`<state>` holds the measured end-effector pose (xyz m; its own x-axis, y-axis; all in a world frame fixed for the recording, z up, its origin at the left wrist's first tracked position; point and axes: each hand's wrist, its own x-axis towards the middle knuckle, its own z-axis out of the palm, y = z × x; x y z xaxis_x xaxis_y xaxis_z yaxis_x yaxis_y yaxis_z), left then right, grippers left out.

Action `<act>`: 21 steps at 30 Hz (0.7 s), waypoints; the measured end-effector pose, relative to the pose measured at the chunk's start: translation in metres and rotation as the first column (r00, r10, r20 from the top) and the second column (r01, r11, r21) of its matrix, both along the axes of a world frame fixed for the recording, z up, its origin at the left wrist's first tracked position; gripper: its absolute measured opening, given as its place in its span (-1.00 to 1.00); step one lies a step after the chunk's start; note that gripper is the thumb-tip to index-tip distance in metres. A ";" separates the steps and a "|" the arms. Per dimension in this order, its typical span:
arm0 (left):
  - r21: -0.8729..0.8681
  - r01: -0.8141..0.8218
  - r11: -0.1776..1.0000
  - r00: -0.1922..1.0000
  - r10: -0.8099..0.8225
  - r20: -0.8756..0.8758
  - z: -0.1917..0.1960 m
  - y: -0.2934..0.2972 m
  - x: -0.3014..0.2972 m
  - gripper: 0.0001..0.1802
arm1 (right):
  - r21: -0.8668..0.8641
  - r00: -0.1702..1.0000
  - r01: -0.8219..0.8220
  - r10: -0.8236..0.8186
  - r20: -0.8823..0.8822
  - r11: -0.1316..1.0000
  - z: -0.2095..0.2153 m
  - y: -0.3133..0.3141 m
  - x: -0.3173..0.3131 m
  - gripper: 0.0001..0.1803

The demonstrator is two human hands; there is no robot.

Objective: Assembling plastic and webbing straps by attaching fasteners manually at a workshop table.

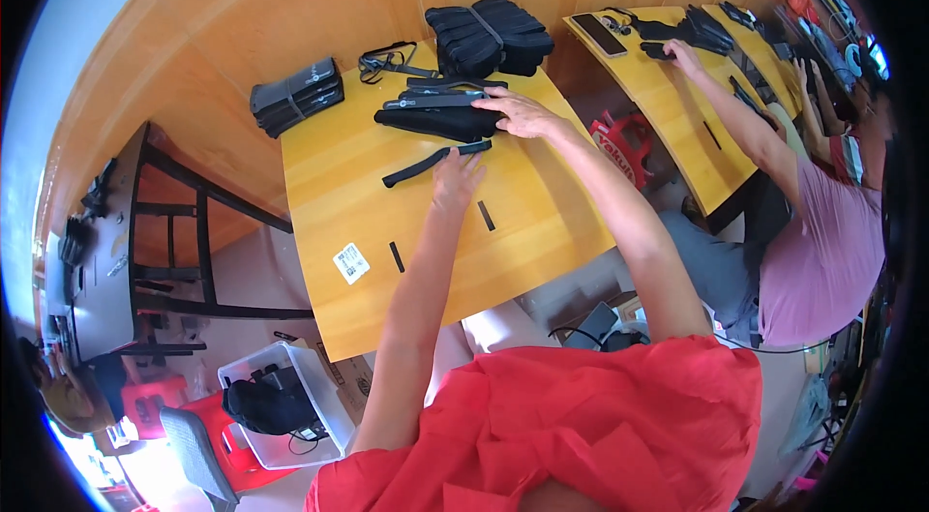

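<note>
On the yellow table, my left hand (458,175) touches the right end of a single black strap (421,166). Its fingers are spread along the near side of that strap, not wrapped round it. Farther off, my right hand (523,113) has its fingers closed over the right end of a black strip with a grey band (426,101). That strip lies on top of a small heap of black padded straps (426,122). The fingertips hide the strip's end.
Behind are a bundle of black straps (489,36), a folded bundle (297,96) and a thin strap (387,62). The yellow table (358,318) has dark slots and a white label (351,263). Lower left stands a white bin (329,396). A co-worker's hand (684,59) works at right.
</note>
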<state>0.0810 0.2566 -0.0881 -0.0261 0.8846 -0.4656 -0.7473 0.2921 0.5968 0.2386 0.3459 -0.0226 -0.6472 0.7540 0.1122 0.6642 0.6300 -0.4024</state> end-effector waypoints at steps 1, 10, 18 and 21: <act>-0.002 -0.003 1.000 1.000 0.003 0.001 -0.001 0.001 -0.006 -0.56 | -0.002 1.000 -0.003 0.003 0.001 1.000 0.003 -0.007 -0.007 -0.41; -0.108 -0.033 0.994 0.999 0.029 -0.031 0.001 0.003 -0.027 -0.59 | 0.238 0.902 0.274 -0.164 -0.399 0.932 -0.009 -0.070 -0.032 -0.71; -0.104 -0.067 0.992 0.985 0.049 -0.163 -0.002 -0.021 -0.048 -0.66 | 0.267 0.886 0.264 -0.124 -0.446 0.927 -0.032 -0.085 -0.059 -0.71; -0.115 -0.112 0.987 0.976 0.087 -0.200 -0.003 -0.029 -0.053 -0.66 | 0.227 0.877 0.272 -0.144 -0.459 0.935 -0.036 -0.078 -0.063 -0.75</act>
